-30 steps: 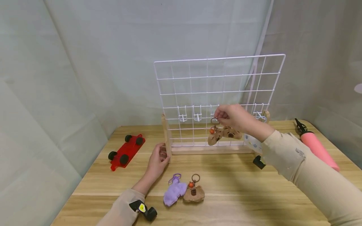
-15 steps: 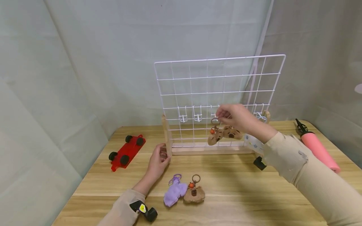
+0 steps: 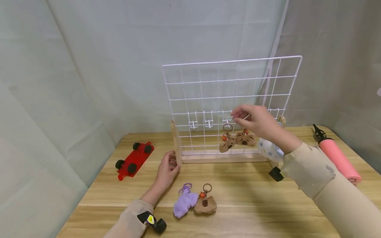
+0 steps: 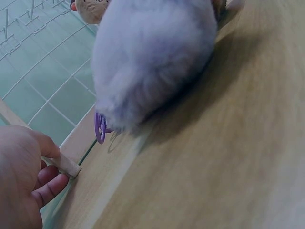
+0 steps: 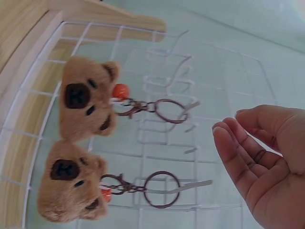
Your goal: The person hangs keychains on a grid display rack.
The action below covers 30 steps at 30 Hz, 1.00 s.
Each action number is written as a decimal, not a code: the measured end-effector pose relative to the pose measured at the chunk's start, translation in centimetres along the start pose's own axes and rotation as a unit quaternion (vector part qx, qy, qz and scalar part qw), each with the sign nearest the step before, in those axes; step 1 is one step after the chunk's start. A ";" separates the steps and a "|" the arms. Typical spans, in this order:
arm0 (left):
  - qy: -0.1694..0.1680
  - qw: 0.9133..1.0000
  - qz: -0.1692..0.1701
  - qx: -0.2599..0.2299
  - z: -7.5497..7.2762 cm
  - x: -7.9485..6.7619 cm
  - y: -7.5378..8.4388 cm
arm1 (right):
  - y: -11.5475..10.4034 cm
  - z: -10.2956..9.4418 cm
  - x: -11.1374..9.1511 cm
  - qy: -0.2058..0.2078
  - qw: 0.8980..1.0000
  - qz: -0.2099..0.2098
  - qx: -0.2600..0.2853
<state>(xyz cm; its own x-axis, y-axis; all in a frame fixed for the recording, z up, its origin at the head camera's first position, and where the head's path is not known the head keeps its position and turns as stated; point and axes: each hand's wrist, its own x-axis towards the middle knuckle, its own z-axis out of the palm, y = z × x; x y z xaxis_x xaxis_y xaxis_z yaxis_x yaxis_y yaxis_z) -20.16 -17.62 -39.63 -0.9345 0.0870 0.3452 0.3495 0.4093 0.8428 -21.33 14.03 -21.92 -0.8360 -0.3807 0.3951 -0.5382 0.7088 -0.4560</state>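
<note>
Since half a second ago, the right hand [image 3: 258, 120] has drawn up and off the ring [image 3: 228, 128] of one brown bear keychain [image 3: 227, 145], which now hangs from a hook of the white wire grid [image 3: 218, 80]. Its fingers [image 5: 238, 167] are released, thumb parted from them and nothing between, just beside the hook tips in the right wrist view. A second bear keychain [image 3: 245, 139] hangs right next to the first, its ring on the neighbouring hook. The left hand [image 3: 166, 170] has not shifted; its fingers grasp the wooden upright [image 3: 176, 142] at the grid's left end, low down by the counter [image 3: 253, 205]. In front lie a purple plush keychain [image 3: 185, 202] and, touching it, another brown plush keychain [image 3: 205, 205]. A white pouch-like item [image 3: 269, 150] shows partly behind the right forearm. Toward the counter's edges are a red toy car [image 3: 135, 160], left, and a pink pump [image 3: 339, 160], right.
</note>
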 end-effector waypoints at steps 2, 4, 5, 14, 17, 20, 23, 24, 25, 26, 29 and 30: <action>0.000 1.000 0.000 0.000 0.0 0.0 0.0 | -0.3 -0.4 -0.3 0.012 1.000 -0.005 0.005; 0.000 1.000 0.000 -0.002 0.0 0.0 0.0 | -0.6 -0.6 -0.6 0.026 1.000 -0.013 0.010; 0.000 1.000 0.000 -0.002 -0.1 0.0 0.0 | -0.7 -0.8 -0.8 0.034 0.999 -0.018 0.014; 0.001 1.000 0.001 0.000 0.0 0.1 -0.1 | -1.3 -0.8 -2.6 0.085 0.995 -0.052 0.014; 0.000 1.000 0.001 0.001 0.0 0.1 -0.1 | -1.4 -0.6 -3.2 0.088 0.995 -0.051 0.019; 0.001 1.000 0.001 0.001 0.0 0.1 -0.1 | -1.3 -0.3 -3.7 0.092 0.994 -0.059 0.030; 0.001 1.000 0.001 0.001 0.0 0.1 0.0 | -1.2 0.0 -4.2 0.093 0.992 -0.067 0.045; 0.001 1.000 0.002 0.001 0.0 0.1 0.0 | -1.1 0.1 -4.4 0.093 0.992 -0.070 0.049; 0.001 1.000 0.002 0.001 0.0 0.1 -0.1 | -1.1 0.1 -4.5 0.093 0.992 -0.072 0.052; 0.000 1.000 0.003 0.001 0.0 0.1 -0.1 | -1.0 0.2 -4.7 0.092 0.992 -0.072 0.054; -0.001 1.000 0.002 0.000 0.0 0.1 -0.1 | -0.8 0.4 -5.1 0.090 0.992 -0.072 0.059; -0.001 1.000 0.002 -0.001 0.0 0.1 -0.1 | -0.8 0.4 -5.2 0.091 0.992 -0.072 0.059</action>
<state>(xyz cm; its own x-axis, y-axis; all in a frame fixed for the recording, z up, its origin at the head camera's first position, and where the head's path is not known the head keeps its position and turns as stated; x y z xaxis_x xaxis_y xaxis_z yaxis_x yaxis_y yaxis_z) -20.24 -17.67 -39.70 -0.9330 0.0902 0.3483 0.3537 0.4079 0.8417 -16.59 15.21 -23.98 -0.7231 -0.3519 0.5944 -0.6675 0.5773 -0.4702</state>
